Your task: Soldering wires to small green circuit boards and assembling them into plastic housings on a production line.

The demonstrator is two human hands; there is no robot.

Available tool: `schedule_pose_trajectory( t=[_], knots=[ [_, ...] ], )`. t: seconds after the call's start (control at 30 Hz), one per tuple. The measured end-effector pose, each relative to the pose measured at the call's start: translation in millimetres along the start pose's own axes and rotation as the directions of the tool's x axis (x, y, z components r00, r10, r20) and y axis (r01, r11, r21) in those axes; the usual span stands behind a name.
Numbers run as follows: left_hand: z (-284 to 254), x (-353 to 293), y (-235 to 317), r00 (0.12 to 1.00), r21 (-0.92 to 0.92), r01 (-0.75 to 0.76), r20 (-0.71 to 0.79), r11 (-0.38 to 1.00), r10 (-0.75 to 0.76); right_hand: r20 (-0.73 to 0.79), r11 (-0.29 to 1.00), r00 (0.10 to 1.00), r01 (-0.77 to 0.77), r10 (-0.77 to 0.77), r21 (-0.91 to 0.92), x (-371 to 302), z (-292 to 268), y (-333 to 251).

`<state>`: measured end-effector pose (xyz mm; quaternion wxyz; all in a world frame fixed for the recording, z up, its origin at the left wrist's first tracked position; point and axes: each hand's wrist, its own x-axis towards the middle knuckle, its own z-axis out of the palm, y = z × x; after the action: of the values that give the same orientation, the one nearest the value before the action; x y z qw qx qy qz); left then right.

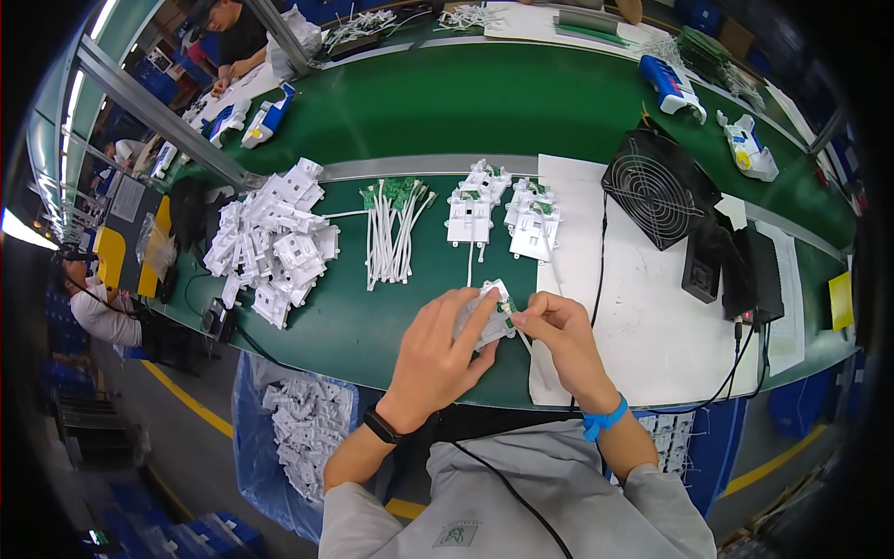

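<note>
A: White plastic housing sits low in the middle of the green bench, gripped between both hands. What does each hand do?

B: The left hand wraps around the housing from its seven o'clock side, fingers curled over the top and clenched on it. The right hand meets it at three o'clock, thumb and forefinger pinched on a small green circuit board at the housing's edge.

A: What lies around them?

B: At twelve o'clock from the hands, a cluster of finished white housings with boards fitted. At eleven o'clock, a bundle of white cables with green boards at their ends. At ten o'clock, a heap of empty white housings. At two o'clock, a black fan stands on a white sheet, well apart from the hands.
</note>
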<state>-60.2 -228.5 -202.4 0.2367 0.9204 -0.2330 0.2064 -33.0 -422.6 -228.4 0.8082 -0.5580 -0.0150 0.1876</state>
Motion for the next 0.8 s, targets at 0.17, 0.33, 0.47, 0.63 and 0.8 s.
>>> schedule_pose_trajectory(
  t=[0.17,0.33,0.47,0.63,0.8],
  knots=[
    [2,-2,4,1.000,-0.035,-0.026,-0.002,0.999,0.026,-0.012,0.999,1.000,0.021,-0.020,0.029,3,1,6],
    [-1,0,4,0.999,-0.126,-0.049,-0.010,0.991,0.048,0.099,0.998,0.993,-0.070,0.069,0.004,5,-7,-3],
    [-10,7,5,0.984,-0.428,0.178,0.089,0.886,-0.154,0.180,0.927,0.979,0.151,-0.093,-0.343,-2,-13,-4],
    [0,18,-4,0.869,-0.629,0.493,0.395,0.601,-0.299,0.053,0.923,0.967,0.255,-0.250,-0.288,-11,0,-12],
    [28,39,1,0.886,-0.605,0.410,0.089,0.683,-0.454,-0.134,0.824,0.926,0.241,-0.354,-0.513,-29,-9,-31]
  ],
)
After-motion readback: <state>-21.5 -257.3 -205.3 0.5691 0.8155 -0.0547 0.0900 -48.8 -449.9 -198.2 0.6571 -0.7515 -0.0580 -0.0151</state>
